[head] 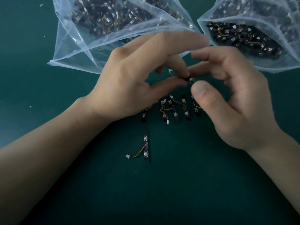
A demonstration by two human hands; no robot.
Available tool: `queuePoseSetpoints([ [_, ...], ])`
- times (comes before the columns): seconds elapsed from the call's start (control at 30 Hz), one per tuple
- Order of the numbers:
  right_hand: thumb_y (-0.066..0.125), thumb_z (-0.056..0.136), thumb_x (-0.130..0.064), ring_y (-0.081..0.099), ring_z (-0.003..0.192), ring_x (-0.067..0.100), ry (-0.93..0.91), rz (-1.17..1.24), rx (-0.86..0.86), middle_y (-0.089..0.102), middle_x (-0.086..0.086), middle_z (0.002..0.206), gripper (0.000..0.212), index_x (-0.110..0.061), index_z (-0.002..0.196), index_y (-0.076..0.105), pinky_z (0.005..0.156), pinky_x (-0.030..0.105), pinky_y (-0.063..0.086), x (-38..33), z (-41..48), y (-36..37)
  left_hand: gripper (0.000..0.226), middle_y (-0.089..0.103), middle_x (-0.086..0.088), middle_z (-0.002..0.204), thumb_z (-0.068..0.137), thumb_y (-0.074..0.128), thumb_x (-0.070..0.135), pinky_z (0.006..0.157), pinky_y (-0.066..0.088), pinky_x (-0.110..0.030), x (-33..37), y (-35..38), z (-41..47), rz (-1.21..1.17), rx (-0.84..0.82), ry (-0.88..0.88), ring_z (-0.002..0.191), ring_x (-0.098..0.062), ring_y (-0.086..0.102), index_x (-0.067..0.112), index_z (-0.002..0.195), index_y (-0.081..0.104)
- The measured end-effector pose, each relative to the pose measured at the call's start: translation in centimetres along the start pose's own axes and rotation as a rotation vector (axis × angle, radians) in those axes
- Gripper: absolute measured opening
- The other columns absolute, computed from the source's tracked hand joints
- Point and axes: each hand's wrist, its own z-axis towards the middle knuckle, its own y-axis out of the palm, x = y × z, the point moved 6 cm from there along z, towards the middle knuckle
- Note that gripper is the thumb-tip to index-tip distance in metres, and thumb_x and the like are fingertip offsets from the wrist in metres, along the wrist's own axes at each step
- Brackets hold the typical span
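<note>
— Head view, looking down on a dark green table [48, 111]. Left hand [129, 82] first: gripping anything?

— Pinching a small black board [188, 80] between thumb and forefinger tips, with the other fingers stretched out loosely above. Held up off the table, in mid-air at the centre, right between both hands.

— And hanging off it?

— Trailing a short orange wire toward the left palm, ending in a white plug [170, 70] (tiny, just under the forefinger).

— Right hand [235, 98]?

— Curled loosely, forefinger tip reaching to the far end of the same board, thumb just beneath it. Blurred there, so impossible to tell whether pinching or merely touching.

— Below the hands?

— Lying on the table, a row of boards [186, 113] like it, side by side, partly hidden behind the left palm and the right thumb, with orange wires looping among them. Nearer the body, well apart from that row, a single board [146, 147] lying lengthwise, with its wire curving left to a white connector [127, 156].

— Farther back?

— Two clear plastic bags, both stuffed with the same wired boards: left bag [78, 51] behind the left hand's fingers, right bag [279, 64] behind the right hand.
</note>
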Motion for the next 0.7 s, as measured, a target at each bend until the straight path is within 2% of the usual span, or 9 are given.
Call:
queuePoseSetpoints([
  [0.07,0.062,0.099,-0.042,0.068,0.119,0.018,-0.003,0.03,-0.022,0.069,-0.019,0.122,0.04,-0.027,0.135,0.053,0.103,0.068,0.042,0.3,0.1,0.2,0.037,0.076,0.001,0.095,0.103,0.072,0.017,0.08,0.047,-0.018,0.1,0.0,0.2,-0.013,-0.049,-0.021,0.086,-0.004,0.062,0.014,0.133,0.05],
  [0.17,0.066,0.097,-0.042,0.066,0.12,0.025,0.004,0.119,-0.07,0.07,-0.007,0.12,0.041,-0.027,0.135,0.057,0.105,0.071,0.038,0.6,0.3,0.2,0.029,0.074,0.008,0.102,0.108,0.059,0.034,0.088,0.035,-0.008,-0.4,0.5,0.4,0.025,-0.167,-0.06,0.09,0.015,0.051,0.022,0.134,0.054],
  [0.3,0.073,0.091,-0.045,0.065,0.12,0.021,-0.011,0.035,-0.059,0.067,-0.012,0.122,0.047,-0.026,0.132,0.059,0.104,0.067,0.042,0.4,0.4,-0.2,0.044,0.073,-0.003,0.103,0.097,0.08,0.021,0.085,0.042,-0.018,-0.9,0.0,0.2,-0.01,-0.02,-0.087,0.093,0.003,0.053,0.012,0.131,0.054],
  [0.4,0.077,0.089,-0.043,0.064,0.12,0.016,-0.072,-0.039,-0.046,0.063,-0.012,0.123,0.049,-0.021,0.129,0.06,0.102,0.065,0.044,-0.2,0.4,-0.2,0.034,0.071,-0.004,0.11,0.096,0.082,0.024,0.087,0.047,-0.02,-1.9,0.0,0.1,0.013,-0.011,-0.101,0.099,-0.002,0.061,0.006,0.122,0.071],
  [0.5,0.08,0.088,-0.042,0.063,0.118,0.013,-0.1,-0.084,-0.035,0.062,-0.011,0.123,0.048,-0.022,0.127,0.061,0.102,0.064,0.045,-0.5,0.4,-0.2,0.027,0.072,-0.007,0.11,0.095,0.082,0.025,0.089,0.057,-0.035,-2.3,-0.2,0.1,0.025,0.007,-0.092,0.102,-0.02,0.071,0.005,0.114,0.077],
  [0.63,0.085,0.083,-0.039,0.061,0.117,0.006,-0.067,-0.126,-0.034,0.061,-0.015,0.121,0.053,-0.024,0.127,0.06,0.104,0.061,0.045,-0.5,0.5,-0.1,0.024,0.073,-0.002,0.105,0.094,0.084,0.027,0.086,0.055,-0.027,-1.9,-0.4,0.2,0.055,0.013,-0.095,0.095,-0.022,0.072,0.008,0.106,0.079],
  [0.7,0.085,0.082,-0.037,0.06,0.118,0.006,-0.046,-0.156,-0.047,0.062,-0.013,0.121,0.053,-0.024,0.128,0.061,0.105,0.06,0.044,-0.3,0.6,0.0,0.018,0.076,-0.003,0.099,0.093,0.084,0.025,0.084,0.056,-0.032,-1.9,-0.4,0.1,0.064,0.0,-0.085,0.09,-0.025,0.072,0.007,0.097,0.08],
])
